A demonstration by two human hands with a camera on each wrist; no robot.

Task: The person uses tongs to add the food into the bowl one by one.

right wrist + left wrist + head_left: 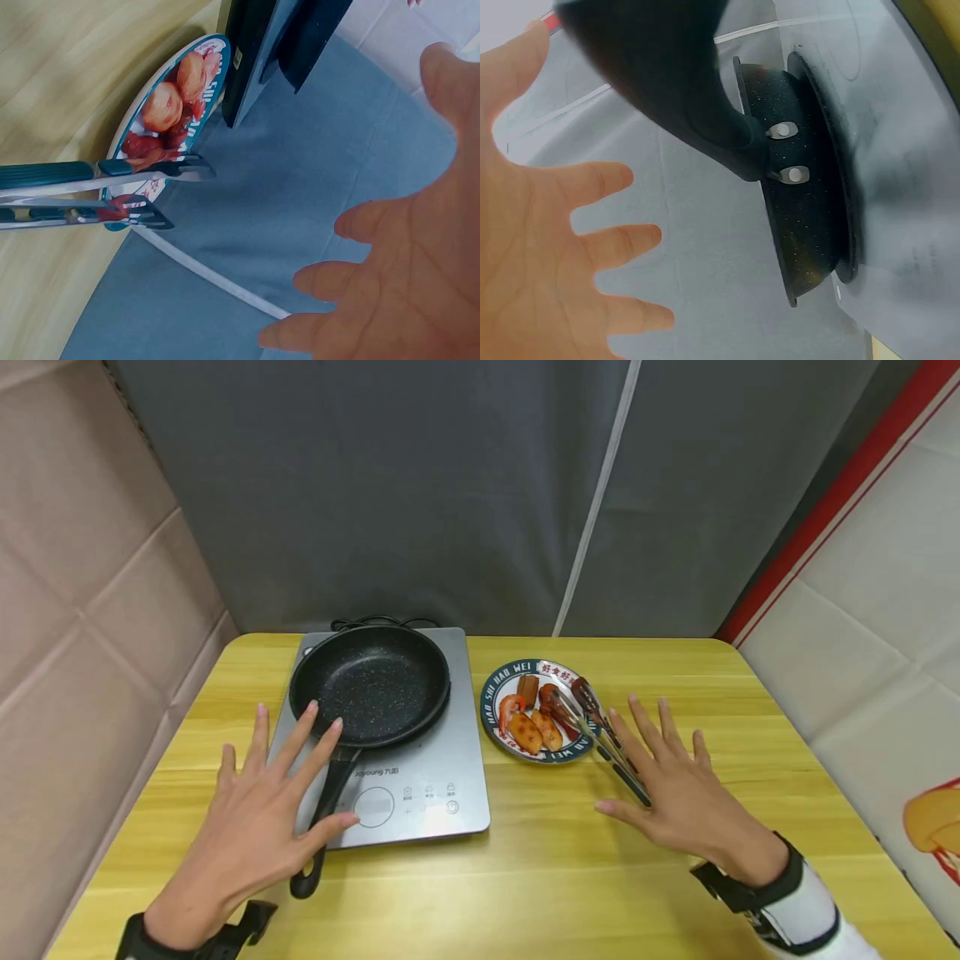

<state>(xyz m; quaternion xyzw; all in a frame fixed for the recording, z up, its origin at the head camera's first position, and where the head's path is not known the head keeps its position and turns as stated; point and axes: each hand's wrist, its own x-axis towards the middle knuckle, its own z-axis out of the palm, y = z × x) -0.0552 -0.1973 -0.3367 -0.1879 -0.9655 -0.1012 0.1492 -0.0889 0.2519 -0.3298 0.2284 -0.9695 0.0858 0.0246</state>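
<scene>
Both hands are wide open, fingers and thumbs spread apart, and neither has hold of anything. The left hand [251, 814] is over the near left corner of the hotplate [468, 785]; from the head view it covers that corner and overlaps the frying pan [371, 685], but the left wrist view shows a gap between the fingers and the pan's handle [333, 797]. The right hand [671, 781] is well to the right of the hotplate, just beside the tongs [600, 731], and the right wrist view shows it apart from them.

The pan sits on the hotplate, toward its back left, with the handle running forward past its front edge. To the right of the hotplate, near but apart from it, a round plate [490, 710] with a lettered rim carries a prawn [511, 710], two browned oval pieces [525, 733] and some darker reddish pieces. The tongs lie across the plate's right side, tips over the food and handles slanting away from the hotplate. A black cable [382, 620] lies along the hotplate's back edge. Behind the hotplate, a grey cloth [375, 485] hangs at the far edge of the worktop [525, 877].
</scene>
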